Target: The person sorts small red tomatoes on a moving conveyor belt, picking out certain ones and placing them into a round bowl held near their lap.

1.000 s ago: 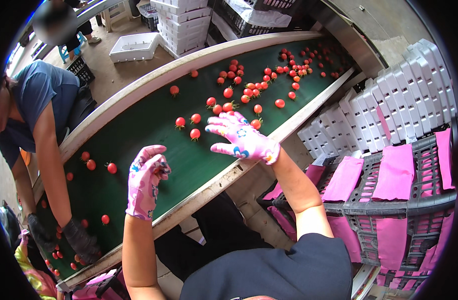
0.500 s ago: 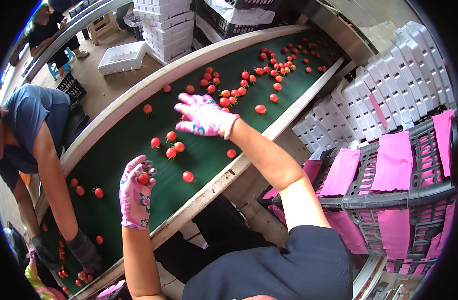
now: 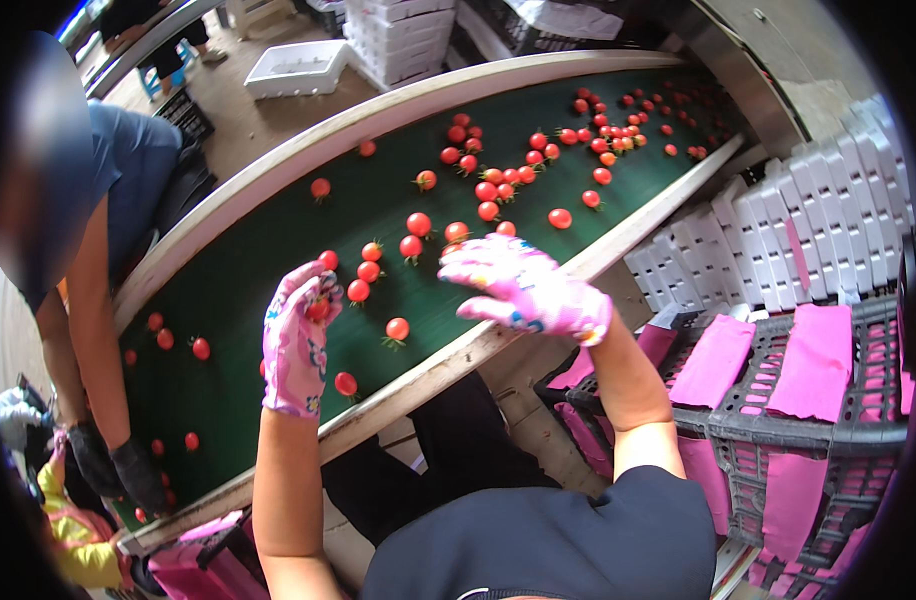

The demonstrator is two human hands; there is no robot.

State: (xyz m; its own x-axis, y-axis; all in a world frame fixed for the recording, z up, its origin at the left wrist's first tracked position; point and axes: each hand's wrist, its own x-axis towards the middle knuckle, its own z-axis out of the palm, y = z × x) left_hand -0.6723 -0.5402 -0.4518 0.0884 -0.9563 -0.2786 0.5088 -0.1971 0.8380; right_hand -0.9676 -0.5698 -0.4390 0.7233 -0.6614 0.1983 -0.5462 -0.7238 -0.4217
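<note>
Cherry tomatoes with green stems lie scattered over a dark green conveyor belt [image 3: 248, 255]. My left hand [image 3: 296, 350], in a pink patterned glove, is curled closed around a small red tomato [image 3: 319, 309] above the belt. Another tomato [image 3: 327, 260] shows just beyond its fingertips. My right hand [image 3: 526, 288], gloved alike, hovers over the belt's near edge with fingers stretched out and apart. Close to its fingertips sits a tomato [image 3: 456, 232]. Between my hands are a loose tomato [image 3: 397, 328] and a small row of others, including one tomato [image 3: 358, 290].
Pale rails [image 3: 418, 383] border the belt. At left a co-worker's dark-gloved hands [image 3: 138, 475] reach onto it. Black crates with pink liners [image 3: 813, 350] and stacked white trays [image 3: 748, 240] stand to my right. A white box [image 3: 296, 70] lies on the floor beyond.
My right hand has drawn back toward the near rail, fingers still spread. My left hand keeps its tomato. The whole view has shifted, and the co-worker leans further in.
</note>
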